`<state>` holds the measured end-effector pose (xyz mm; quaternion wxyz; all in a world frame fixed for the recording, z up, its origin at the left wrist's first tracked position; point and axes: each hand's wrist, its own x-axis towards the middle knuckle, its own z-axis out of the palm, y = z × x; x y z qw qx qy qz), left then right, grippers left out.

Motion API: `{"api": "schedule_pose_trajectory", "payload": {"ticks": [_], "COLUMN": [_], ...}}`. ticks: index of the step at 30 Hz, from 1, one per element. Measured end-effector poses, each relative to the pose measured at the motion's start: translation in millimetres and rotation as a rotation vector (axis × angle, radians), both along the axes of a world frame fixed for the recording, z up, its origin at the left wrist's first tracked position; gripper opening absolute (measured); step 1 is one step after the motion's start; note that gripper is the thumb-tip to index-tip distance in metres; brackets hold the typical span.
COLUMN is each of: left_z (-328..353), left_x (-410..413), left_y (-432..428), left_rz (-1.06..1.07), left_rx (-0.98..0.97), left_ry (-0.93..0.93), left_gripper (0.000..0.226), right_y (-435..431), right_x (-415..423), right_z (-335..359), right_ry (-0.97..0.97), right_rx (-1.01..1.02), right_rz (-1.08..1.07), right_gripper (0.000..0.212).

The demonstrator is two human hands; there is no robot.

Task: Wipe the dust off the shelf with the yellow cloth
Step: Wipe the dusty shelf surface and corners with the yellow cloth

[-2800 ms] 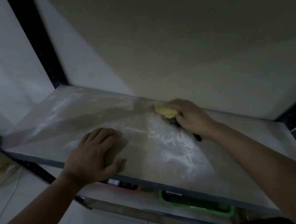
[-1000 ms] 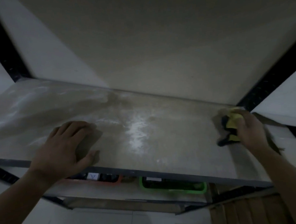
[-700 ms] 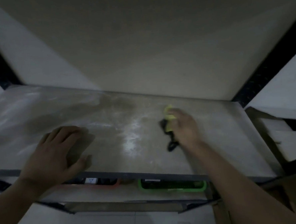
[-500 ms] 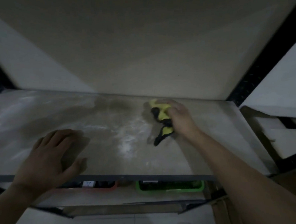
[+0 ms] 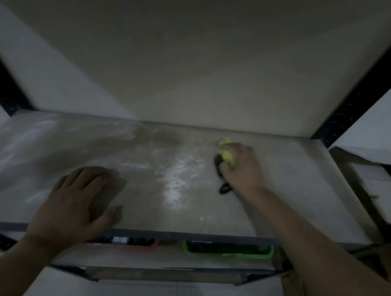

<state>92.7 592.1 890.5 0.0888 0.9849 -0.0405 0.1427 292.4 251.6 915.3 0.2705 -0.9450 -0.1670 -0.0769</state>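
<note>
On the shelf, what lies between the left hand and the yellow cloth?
In the head view, only a streak of white dust on the shelf lies between the left hand and the yellow cloth.

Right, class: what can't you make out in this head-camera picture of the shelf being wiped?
Head view, dim throughout:
yellow cloth: mostly hidden inside the right hand.
green basket: contents hidden under the front edge of the shelf.
white label on the lower level: too small and blurred to read.
</note>
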Motion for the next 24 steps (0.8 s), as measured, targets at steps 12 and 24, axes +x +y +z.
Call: {"api": "schedule_pose_trajectory", "payload": {"ticks": [12, 24], "left_z": [5, 6], "left_x": [-1, -3], "left_y": [-3, -4], "left_rz": [0.006, -0.008], "left_rx": [-0.002, -0.009], "left_ry": [0.031, 0.028], "left_gripper": [0.076, 0.074], "right_y": [-29, 64], "right_x": [68, 24], "right_z": [20, 48], "right_ry": [0.08, -0.037], "right_rx": [-0.351, -0.129], "right_rz": [-0.202, 0.542], "right_gripper": [0.039, 0.053]}}
